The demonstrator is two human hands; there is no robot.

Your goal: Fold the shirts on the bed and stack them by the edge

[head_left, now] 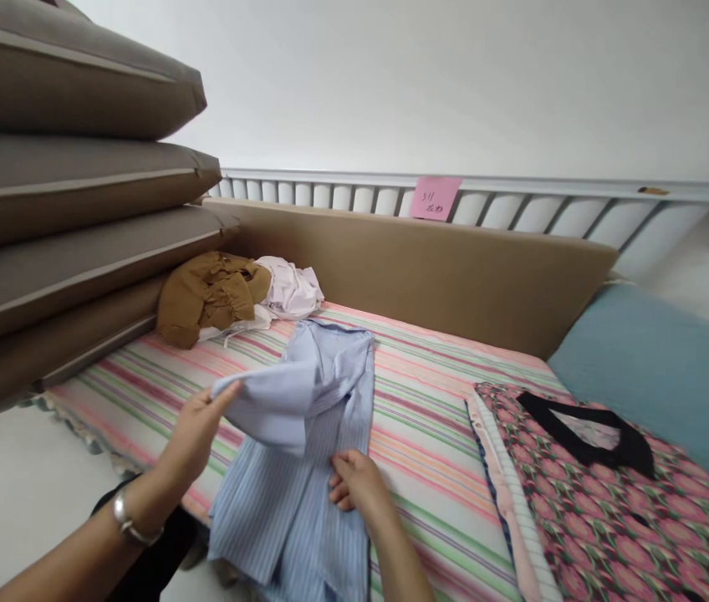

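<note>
A light blue striped shirt (pixel 279 485) lies lengthwise on the bed, its top end pointing toward the headboard side and its lower end near me. My left hand (pixel 204 418) pinches the edge of a raised sleeve (pixel 272 405), which is lifted off the shirt's left side and folds across its middle. My right hand (pixel 354 481) rests at the right side of the shirt, fingers curled in on the fabric. A bracelet (pixel 125 518) circles my left wrist.
A striped sheet (pixel 423 443) covers the bed. Crumpled brown (pixel 210 293) and white clothes (pixel 292 288) lie at the back left, beside stacked cushions (pixel 79 176). Flat floral clothing (pixel 611 510) is at the right, near a blue pillow (pixel 655 368). A pink note (pixel 435 198) hangs on the rail.
</note>
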